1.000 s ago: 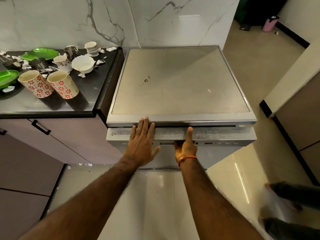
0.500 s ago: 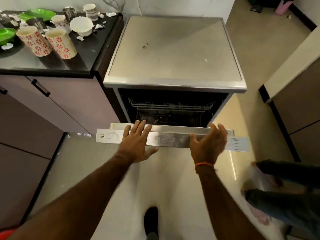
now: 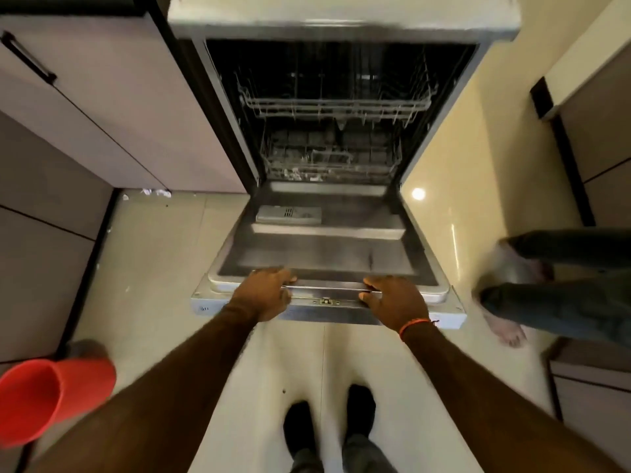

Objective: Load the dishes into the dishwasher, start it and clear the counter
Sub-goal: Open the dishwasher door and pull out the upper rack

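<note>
- My left hand (image 3: 266,292) curls over the top edge of the dishwasher door (image 3: 324,254), fingers hooked onto the inner lip and thumb underneath, so I can take the door's weight.
- My right hand (image 3: 392,299) grips the same edge a little way along, fingers over the lip and thumb below; the two hands sit either side of the latch (image 3: 326,301), which keeps the pull even and the door from twisting.
- The door lies nearly flat in front of me, its inner face up, with the detergent tray (image 3: 289,215) showing near the hinge end.
- Beyond it the upper rack (image 3: 336,105) and lower rack (image 3: 329,158) are both pushed in, and I can see no dishes in either, so I judge the loading hasn't begun.
- The dishes to be loaded are not in view; only the edge of the counter (image 3: 65,8) shows at the top left.
- My shoes (image 3: 329,428) stand just short of the door's edge, leaving it room.
- A red bucket (image 3: 51,397) sits on the floor (image 3: 153,268) to my left, and another person's legs (image 3: 560,278) are at my right, near the door's corner, a thing I could bump into.
</note>
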{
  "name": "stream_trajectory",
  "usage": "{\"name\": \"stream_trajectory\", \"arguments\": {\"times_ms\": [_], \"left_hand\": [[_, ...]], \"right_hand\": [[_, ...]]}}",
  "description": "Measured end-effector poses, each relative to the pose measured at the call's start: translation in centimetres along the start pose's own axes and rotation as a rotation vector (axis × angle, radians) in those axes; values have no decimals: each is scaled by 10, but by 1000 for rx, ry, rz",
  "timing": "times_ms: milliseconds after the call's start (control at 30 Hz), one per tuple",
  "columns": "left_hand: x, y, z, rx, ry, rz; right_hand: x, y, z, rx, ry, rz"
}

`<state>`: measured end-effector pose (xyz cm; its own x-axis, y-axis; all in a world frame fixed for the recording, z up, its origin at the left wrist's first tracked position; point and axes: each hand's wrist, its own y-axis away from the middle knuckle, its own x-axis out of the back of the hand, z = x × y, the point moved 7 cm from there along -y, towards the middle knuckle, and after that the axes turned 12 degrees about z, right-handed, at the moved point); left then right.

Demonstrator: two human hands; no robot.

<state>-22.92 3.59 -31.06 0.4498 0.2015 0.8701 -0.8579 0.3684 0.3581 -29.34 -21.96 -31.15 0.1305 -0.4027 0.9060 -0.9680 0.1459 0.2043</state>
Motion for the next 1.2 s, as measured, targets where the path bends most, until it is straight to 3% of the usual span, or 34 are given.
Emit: {"name": "stream_trajectory", "arguments": {"times_ms": [233,400,667,767,933,1200], "left_hand": [[-152,16,-48,58,-40,-163],[-264,11,-88,109,-33,-195],[-362,-18,-119,109,-12,-166],[-365,-25,-124,60,-43,-99],[-328,-34,-112,14,-81,-222],[-188,-75,-38,-22,-102,-81]], "right_hand": [[-151,34,44,22,137,-202],[-259,47,80,40,160,-226],[-369,51,128,92,166,-239],[-377,51,133,121,176,-186],[-347,30,129,3,73,-303],[-192,-67,76,128,135,-87]]}}
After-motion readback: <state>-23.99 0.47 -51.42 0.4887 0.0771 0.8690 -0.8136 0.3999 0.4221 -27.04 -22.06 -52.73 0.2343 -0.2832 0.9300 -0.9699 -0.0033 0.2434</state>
